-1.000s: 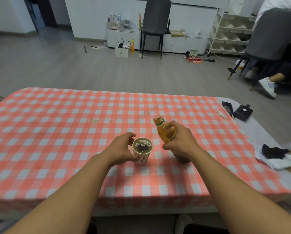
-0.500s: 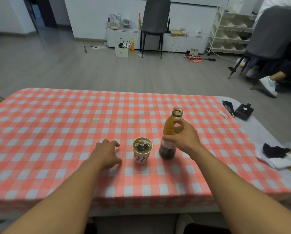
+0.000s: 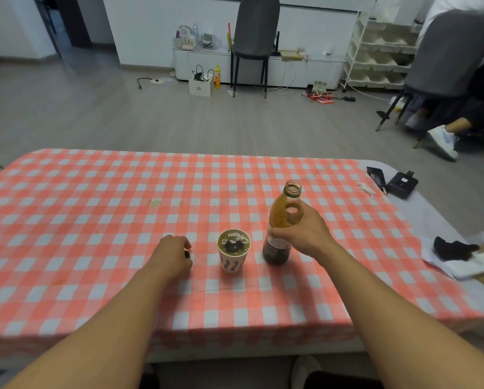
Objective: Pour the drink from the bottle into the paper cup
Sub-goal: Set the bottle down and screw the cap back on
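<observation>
The bottle (image 3: pixel 280 228) stands upright on the red-and-white checked tabletop (image 3: pixel 95 220), uncapped, its open mouth at the top. Amber liquid coats its upper part and dark drink fills the bottom, with a pale label around the lower body. Just to its left, apart from it, the paper cup (image 3: pixel 233 254) stands upright, white with blue wavy marks, filled nearly to the rim with dark, foamy drink, possibly holding ice.
</observation>
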